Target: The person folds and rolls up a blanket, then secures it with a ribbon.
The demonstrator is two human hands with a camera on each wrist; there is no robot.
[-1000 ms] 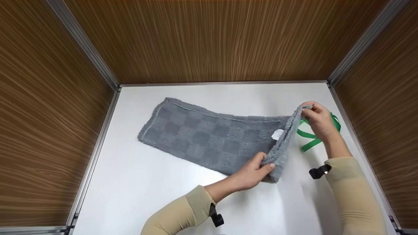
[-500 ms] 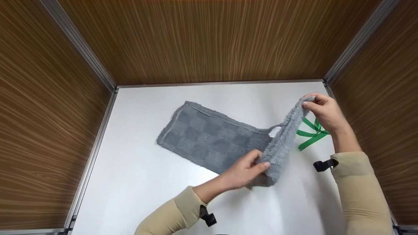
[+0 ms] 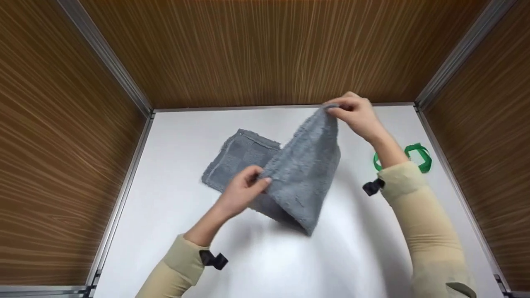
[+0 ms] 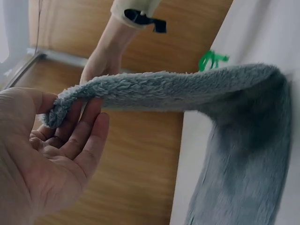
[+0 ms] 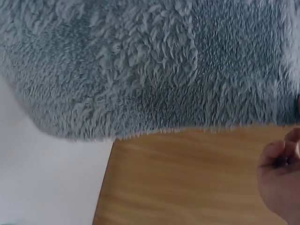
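Observation:
A grey checked towel [image 3: 298,178] lies partly on the white table [image 3: 174,231], its right end lifted and carried over toward the left. My left hand [image 3: 244,188] pinches the near corner of the raised end; in the left wrist view the thumb and fingers of the left hand [image 4: 56,140] hold the fluffy towel edge [image 4: 154,91]. My right hand [image 3: 352,109] pinches the far corner high near the back wall. The towel's pile [image 5: 150,65] fills the top of the right wrist view, with fingers [image 5: 281,154] at the right edge.
A green ribbon loop [image 3: 420,155] lies on the table at the right, behind my right forearm. Wooden walls [image 3: 265,49] with metal corner rails enclose the table on the left, back and right. Black wrist-strap clips show on both sleeves.
Both hands have lifted the towel's right end and swung it up and leftward, folding it over the flat part. The right hand rose toward the back wall; the left moved left.

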